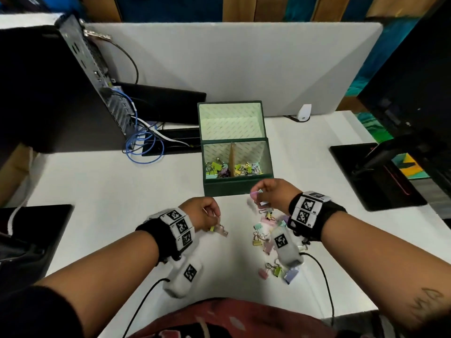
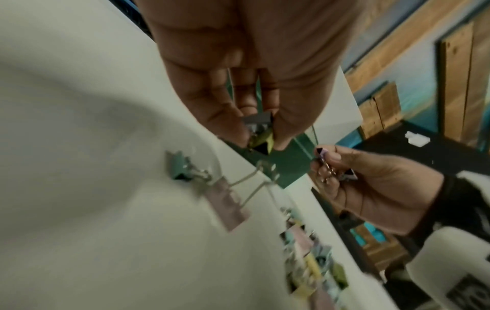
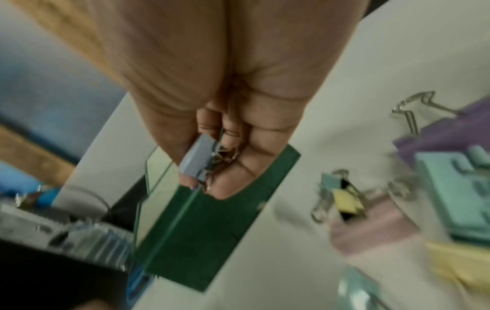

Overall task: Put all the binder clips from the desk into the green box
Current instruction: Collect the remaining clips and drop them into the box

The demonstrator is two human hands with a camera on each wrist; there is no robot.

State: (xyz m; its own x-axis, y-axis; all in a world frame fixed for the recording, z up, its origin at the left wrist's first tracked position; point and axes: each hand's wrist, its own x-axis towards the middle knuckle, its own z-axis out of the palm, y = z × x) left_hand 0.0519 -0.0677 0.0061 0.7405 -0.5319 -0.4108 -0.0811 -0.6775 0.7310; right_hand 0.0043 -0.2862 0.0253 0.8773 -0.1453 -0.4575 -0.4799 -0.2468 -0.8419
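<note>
The green box point(image 1: 235, 187) stands open mid-desk, lid up, with many pastel binder clips point(image 1: 216, 168) in both compartments. My left hand point(image 1: 207, 213) hovers over the desk in front of the box and pinches a yellow clip point(image 2: 261, 137) with a grey one. My right hand point(image 1: 264, 191), just before the box's front wall point(image 3: 209, 235), grips a lilac clip point(image 3: 195, 160). Below it a loose pile of clips point(image 1: 266, 234) lies on the desk; a green clip point(image 2: 176, 165) and a pink clip point(image 2: 229, 204) lie under my left hand.
A computer tower point(image 1: 48, 89) with blue cables point(image 1: 144, 142) stands at the back left. A monitor base point(image 1: 373, 174) sits right, a dark pad point(image 1: 34, 230) at the left edge. A grey partition point(image 1: 231, 64) closes the back. Cables point(image 1: 322, 276) trail from my wrists.
</note>
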